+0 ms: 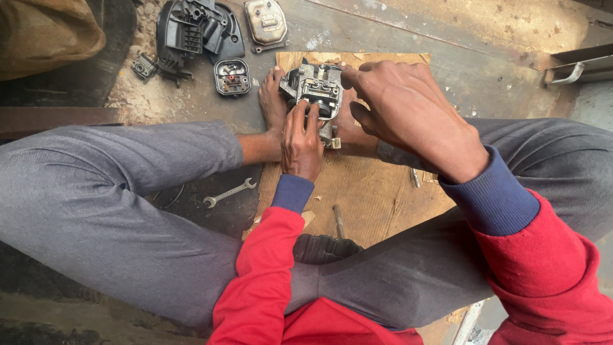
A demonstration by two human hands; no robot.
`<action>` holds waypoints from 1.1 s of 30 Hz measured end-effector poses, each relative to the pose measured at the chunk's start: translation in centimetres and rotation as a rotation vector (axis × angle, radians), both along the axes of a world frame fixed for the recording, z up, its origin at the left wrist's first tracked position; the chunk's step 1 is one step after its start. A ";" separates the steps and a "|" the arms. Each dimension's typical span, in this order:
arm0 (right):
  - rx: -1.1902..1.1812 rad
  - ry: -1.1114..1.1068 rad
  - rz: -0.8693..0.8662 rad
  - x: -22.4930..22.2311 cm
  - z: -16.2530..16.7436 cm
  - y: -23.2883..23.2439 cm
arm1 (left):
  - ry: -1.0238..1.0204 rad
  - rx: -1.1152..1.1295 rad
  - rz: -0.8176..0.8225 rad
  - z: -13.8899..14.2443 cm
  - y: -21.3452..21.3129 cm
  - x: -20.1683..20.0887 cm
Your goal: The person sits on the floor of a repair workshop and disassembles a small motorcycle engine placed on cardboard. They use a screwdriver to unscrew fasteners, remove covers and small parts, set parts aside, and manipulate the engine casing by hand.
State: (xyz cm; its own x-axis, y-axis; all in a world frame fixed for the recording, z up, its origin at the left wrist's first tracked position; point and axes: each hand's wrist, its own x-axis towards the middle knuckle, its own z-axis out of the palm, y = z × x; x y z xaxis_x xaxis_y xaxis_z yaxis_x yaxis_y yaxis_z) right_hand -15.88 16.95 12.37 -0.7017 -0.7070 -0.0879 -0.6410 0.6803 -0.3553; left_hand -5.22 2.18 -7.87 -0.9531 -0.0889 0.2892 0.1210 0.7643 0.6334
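A small grey metal engine block point(314, 89) stands on a sheet of cardboard point(377, 191), wedged between my two bare feet point(271, 102). My left hand point(301, 140) grips the near side of the block, fingers curled over its edge. My right hand point(408, 108) reaches in from the right, with the index finger and thumb pressed on the block's top right corner. Both arms wear red sleeves with blue cuffs.
Black plastic housings point(195, 32), a small black part point(232, 76) and a metal cover point(265, 22) lie on the dusty floor behind the block. An open-ended spanner point(228, 193) lies by my left leg. A rod-like tool point(338, 220) and a bolt point(415, 177) rest on the cardboard.
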 end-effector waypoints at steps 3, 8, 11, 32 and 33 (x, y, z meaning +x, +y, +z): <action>-0.005 -0.002 -0.004 0.0 0.0 0.0 | -0.031 0.015 -0.024 0.0 -0.3 -0.2; 0.006 -0.007 -0.009 0.0 0.0 -0.2 | -0.075 0.036 -0.074 0.5 -1.0 -1.0; -0.010 -0.004 -0.011 0.0 -0.6 0.0 | -0.098 0.062 -0.120 0.8 -1.6 -1.5; -0.134 -0.100 -0.391 5.7 -14.4 -3.3 | -0.124 0.132 -0.123 1.4 -2.9 -2.3; -0.150 -0.100 -0.400 5.8 -14.6 -3.4 | -0.126 0.134 -0.121 1.3 -2.9 -2.3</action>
